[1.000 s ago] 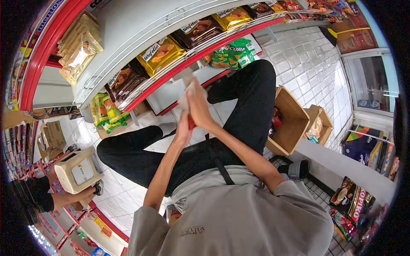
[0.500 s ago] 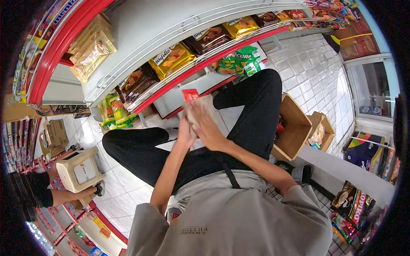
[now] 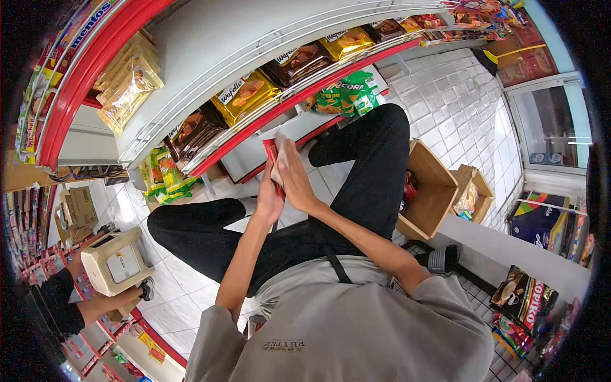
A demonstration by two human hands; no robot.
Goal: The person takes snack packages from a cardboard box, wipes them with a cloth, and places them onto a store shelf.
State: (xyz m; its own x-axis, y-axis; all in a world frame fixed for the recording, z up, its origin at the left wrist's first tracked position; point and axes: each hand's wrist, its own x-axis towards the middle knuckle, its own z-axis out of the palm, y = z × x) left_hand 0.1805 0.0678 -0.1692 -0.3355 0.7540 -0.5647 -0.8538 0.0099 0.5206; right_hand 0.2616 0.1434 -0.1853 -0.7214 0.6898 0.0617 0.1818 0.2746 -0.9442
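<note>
My left hand is closed around a narrow red packet held up between my knees. Against that packet my right hand presses a pale cloth, which is partly hidden by my fingers and slightly blurred. Just beyond both hands runs the red-edged shelf front, with Wafello packs lined up above it. The lettering on the red packet cannot be read.
Green corn snack bags lie on the lower shelf. An opened cardboard box stands beside my right knee. At left are a beige dispenser and another person's leg. Kopiko packs are at lower right.
The red packet has turned so its narrow side shows more. My right hand and the cloth have shifted along its right side. The whole view has moved slightly.
</note>
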